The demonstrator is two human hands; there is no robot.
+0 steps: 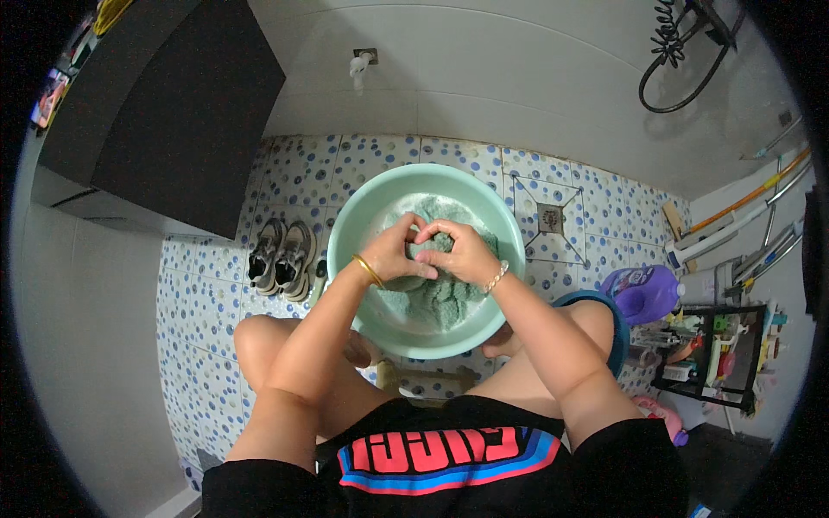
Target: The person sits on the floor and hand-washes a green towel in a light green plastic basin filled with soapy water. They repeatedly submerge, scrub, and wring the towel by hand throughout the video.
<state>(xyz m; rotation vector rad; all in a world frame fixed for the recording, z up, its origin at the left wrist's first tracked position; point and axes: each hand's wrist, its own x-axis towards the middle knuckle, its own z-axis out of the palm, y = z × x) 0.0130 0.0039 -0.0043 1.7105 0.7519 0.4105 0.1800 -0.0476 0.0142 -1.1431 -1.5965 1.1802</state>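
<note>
A round mint-green plastic basin (425,349) stands on the tiled floor between my feet. In it lies a wet green cloth (447,301), perhaps a towel, bunched in sudsy water. My left hand (395,256), with a gold bangle at the wrist, grips a fold of the cloth. My right hand (461,254), wearing a beaded bracelet, holds the same bunched part from the other side. The fingertips of both hands nearly meet above it. Part of the cloth is hidden under the hands.
Grey sneakers (282,259) and a brush (319,281) are left of the basin. At right are a floor drain (550,219), a purple detergent bottle (638,293), a blue bucket (618,343) and a black rack (712,353). A dark cabinet (194,116) juts out at upper left.
</note>
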